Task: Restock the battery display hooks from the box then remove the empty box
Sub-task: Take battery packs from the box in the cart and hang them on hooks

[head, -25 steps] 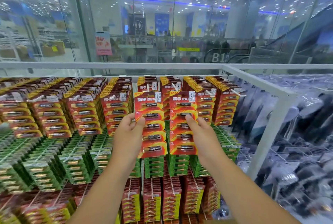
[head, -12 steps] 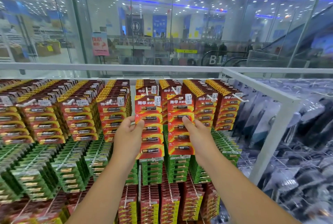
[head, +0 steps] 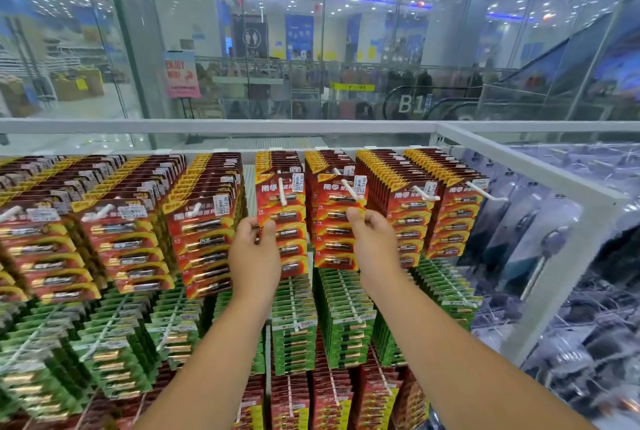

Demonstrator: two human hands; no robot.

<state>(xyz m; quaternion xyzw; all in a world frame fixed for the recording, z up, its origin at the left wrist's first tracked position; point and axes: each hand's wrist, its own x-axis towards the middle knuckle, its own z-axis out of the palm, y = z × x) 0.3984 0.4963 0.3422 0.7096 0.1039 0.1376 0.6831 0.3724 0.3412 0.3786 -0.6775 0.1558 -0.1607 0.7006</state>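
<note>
Both red battery cards have slid further back onto their white hooks; the left hand (head: 254,249) pinches the left red battery card (head: 282,218). Just right of it, the right hand (head: 375,239) apparently pinches the right red battery card (head: 337,222).

Your two forearms are showing bare from the lower frame edge up to the wrists, with no sleeve visible on either. Your left hand (head: 254,253) and right hand (head: 375,242) are showing uncovered: no gloves, rings, watch or wristband are appearing.
</note>
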